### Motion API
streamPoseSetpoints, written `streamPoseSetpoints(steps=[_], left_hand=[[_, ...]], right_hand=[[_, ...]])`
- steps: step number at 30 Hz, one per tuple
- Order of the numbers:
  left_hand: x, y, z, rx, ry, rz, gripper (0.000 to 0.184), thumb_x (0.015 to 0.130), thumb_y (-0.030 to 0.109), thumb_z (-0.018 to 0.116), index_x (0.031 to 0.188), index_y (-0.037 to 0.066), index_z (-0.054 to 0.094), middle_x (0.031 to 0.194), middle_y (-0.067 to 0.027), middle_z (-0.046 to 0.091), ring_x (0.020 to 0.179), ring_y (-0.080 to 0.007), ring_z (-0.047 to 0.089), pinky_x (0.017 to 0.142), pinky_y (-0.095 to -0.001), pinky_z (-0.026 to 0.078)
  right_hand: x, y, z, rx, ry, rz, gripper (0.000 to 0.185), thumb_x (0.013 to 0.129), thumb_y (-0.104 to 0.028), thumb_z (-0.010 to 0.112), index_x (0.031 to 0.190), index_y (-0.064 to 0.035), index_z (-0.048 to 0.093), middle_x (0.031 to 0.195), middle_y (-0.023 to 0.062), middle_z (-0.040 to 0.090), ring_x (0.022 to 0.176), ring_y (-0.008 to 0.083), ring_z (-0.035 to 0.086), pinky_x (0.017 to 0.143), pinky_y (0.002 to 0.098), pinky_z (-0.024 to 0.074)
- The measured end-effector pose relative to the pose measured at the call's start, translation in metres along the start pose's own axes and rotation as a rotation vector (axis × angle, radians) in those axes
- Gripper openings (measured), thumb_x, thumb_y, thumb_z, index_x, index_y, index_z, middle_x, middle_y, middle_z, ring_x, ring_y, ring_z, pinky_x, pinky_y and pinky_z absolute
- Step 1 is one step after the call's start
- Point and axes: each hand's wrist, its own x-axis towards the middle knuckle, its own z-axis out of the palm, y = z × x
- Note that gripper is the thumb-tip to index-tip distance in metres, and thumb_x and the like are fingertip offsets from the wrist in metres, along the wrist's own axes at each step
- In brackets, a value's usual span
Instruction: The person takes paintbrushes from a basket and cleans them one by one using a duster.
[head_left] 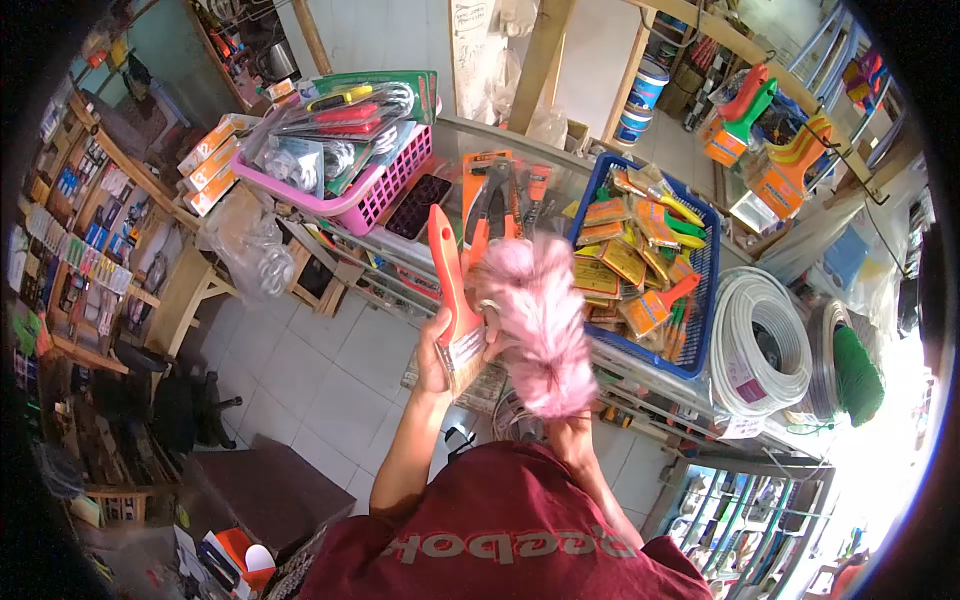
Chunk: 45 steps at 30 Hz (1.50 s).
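My left hand (433, 352) is closed around a paintbrush (455, 290) with an orange handle, held upright with its pale bristles low by my palm. Beside it is a fluffy pink feather duster (540, 325), blurred by motion. My right hand (570, 425) is at the duster's lower end and grips it, though the fluff covers most of the fingers. The duster's left side is very close to the brush bristles. Just beyond both lie pliers (492, 195) with dark jaws and orange handles on the glass counter.
A pink basket (375, 205) of packaged tools and cables stands on the counter at the left, a dark phone (419, 206) beside it. To the right are a blue basket (712, 290) of paintbrushes and packets, and white cable coils (735, 340). More brushes (785, 185) hang above.
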Motion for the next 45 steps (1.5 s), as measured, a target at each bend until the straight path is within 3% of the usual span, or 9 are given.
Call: streamPoseSetpoints(steps=[5, 8, 12, 14, 17, 19, 28, 34, 45], left_hand=[[0.002, -0.012, 0.018, 0.223, 0.308, -0.01, 0.058, 0.086, 0.04, 0.05, 0.118, -0.008, 0.043, 0.093, -0.0161, 0.059, 0.07, -0.0167, 0.053, 0.063, -0.028, 0.046], [0.011, -0.004, 0.007, -0.07, -0.208, -0.191, 0.056, 0.088, 0.037, 0.046, 0.123, -0.007, 0.041, 0.105, -0.0146, 0.059, 0.087, -0.0192, 0.059, 0.08, -0.0297, 0.049], [0.0, -0.022, 0.02, 0.19, 0.497, -0.175, 0.059, 0.087, 0.04, 0.048, 0.125, -0.004, 0.038, 0.104, -0.0186, 0.057, 0.068, -0.0174, 0.052, 0.067, -0.0301, 0.045], [0.01, -0.02, -0.007, -0.112, -0.28, -0.273, 0.055, 0.09, 0.034, 0.046, 0.131, 0.001, 0.035, 0.117, -0.0161, 0.054, 0.096, -0.0228, 0.059, 0.087, -0.0378, 0.047], [-0.007, -0.028, 0.014, 0.122, 0.302, -0.247, 0.056, 0.089, 0.038, 0.047, 0.129, 0.001, 0.038, 0.114, -0.0167, 0.054, 0.078, -0.0175, 0.054, 0.072, -0.0323, 0.046], [-0.003, -0.034, 0.031, 0.153, 0.55, -0.221, 0.063, 0.087, 0.044, 0.049, 0.128, -0.002, 0.038, 0.115, -0.0163, 0.053, 0.072, -0.015, 0.054, 0.064, -0.0264, 0.045], [0.001, -0.022, 0.018, 0.235, 0.044, -0.088, 0.067, 0.086, 0.035, 0.05, 0.137, -0.002, 0.029, 0.118, -0.0154, 0.051, 0.091, -0.0174, 0.056, 0.076, -0.0295, 0.046], [0.008, -0.021, -0.012, 0.482, 0.164, 0.041, 0.053, 0.092, 0.034, 0.041, 0.132, -0.001, 0.036, 0.127, -0.019, 0.048, 0.109, -0.0286, 0.052, 0.095, -0.04, 0.041], [0.026, 0.002, 0.04, 0.232, 0.064, 0.191, 0.037, 0.09, 0.043, 0.041, 0.089, 0.006, 0.047, 0.14, -0.0205, 0.032, 0.131, -0.0343, 0.029, 0.103, -0.0531, 0.029]], right_hand=[[0.016, 0.015, 0.003, 0.172, 0.049, -0.045, 0.038, 0.082, -0.006, 0.055, 0.119, 0.0024, 0.049, 0.11, 0.0102, 0.06, 0.091, 0.0229, 0.058, 0.079, 0.0359, 0.046], [0.013, 0.007, -0.006, 0.022, 0.103, -0.173, 0.033, 0.079, -0.004, 0.053, 0.112, 0.0013, 0.054, 0.1, 0.0113, 0.063, 0.084, 0.0222, 0.058, 0.075, 0.0353, 0.0462], [0.024, -0.011, -0.03, -0.115, -0.175, -0.38, 0.035, 0.085, -0.007, 0.053, 0.12, -0.0049, 0.049, 0.116, 0.0107, 0.057, 0.109, 0.0197, 0.053, 0.088, 0.0382, 0.0444], [0.026, -0.018, -0.037, -0.381, -0.114, -0.106, 0.041, 0.086, -0.009, 0.052, 0.125, -0.0024, 0.043, 0.127, 0.0102, 0.049, 0.113, 0.0204, 0.05, 0.094, 0.0388, 0.0415], [0.023, -0.022, -0.014, 0.994, 0.146, 0.193, 0.042, 0.078, -0.004, 0.055, 0.12, -0.0024, 0.05, 0.115, 0.0126, 0.056, 0.1, 0.0223, 0.056, 0.087, 0.0393, 0.0435], [0.03, 0.003, -0.021, -0.149, 0.127, -0.489, 0.025, 0.075, -0.003, 0.055, 0.099, -0.0043, 0.063, 0.085, 0.0095, 0.063, 0.076, 0.0213, 0.058, 0.075, 0.0396, 0.044], [0.027, 0.012, -0.032, 0.066, -0.034, -0.045, 0.033, 0.086, -0.015, 0.051, 0.118, -0.0059, 0.055, 0.122, 0.0153, 0.054, 0.116, 0.0237, 0.05, 0.097, 0.0354, 0.0394], [0.02, 0.0, -0.033, -0.563, -0.103, -0.722, 0.037, 0.077, -0.008, 0.049, 0.113, 0.0013, 0.052, 0.093, 0.0129, 0.064, 0.071, 0.0307, 0.062, 0.064, 0.0363, 0.0491], [0.013, 0.029, -0.017, 0.131, 0.051, -0.08, 0.032, 0.084, -0.007, 0.053, 0.115, 0.0028, 0.053, 0.118, 0.0138, 0.056, 0.105, 0.0235, 0.055, 0.093, 0.0337, 0.0413]])
